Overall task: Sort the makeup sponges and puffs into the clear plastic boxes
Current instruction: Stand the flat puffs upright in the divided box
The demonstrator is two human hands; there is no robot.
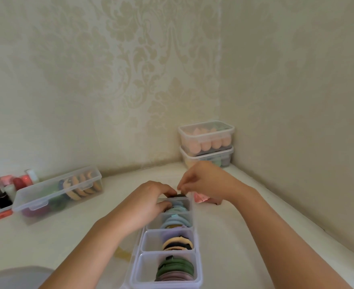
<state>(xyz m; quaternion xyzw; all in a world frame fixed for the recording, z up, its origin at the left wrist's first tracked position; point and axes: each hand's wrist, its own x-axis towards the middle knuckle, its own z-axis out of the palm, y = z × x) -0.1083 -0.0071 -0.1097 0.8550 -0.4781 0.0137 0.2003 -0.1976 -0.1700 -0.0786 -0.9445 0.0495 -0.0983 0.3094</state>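
Now L-hand, R-hand on dark puff

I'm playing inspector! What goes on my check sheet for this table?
Surface: white table, set in a corner.
Job's things: divided clear box holding green puffs, blue puffs and others; long box of orange puffs at left; two stacked lidded boxes in the corner, peach sponges in the top one.
Clutter: small bottles far left; pink thing behind the right hand.
Hands: left hand grips a black puff at the divided box's far end; right hand fingers pinch just above it, what they hold is unclear.
Cables: nothing seen.
Surroundings: patterned wallpaper.
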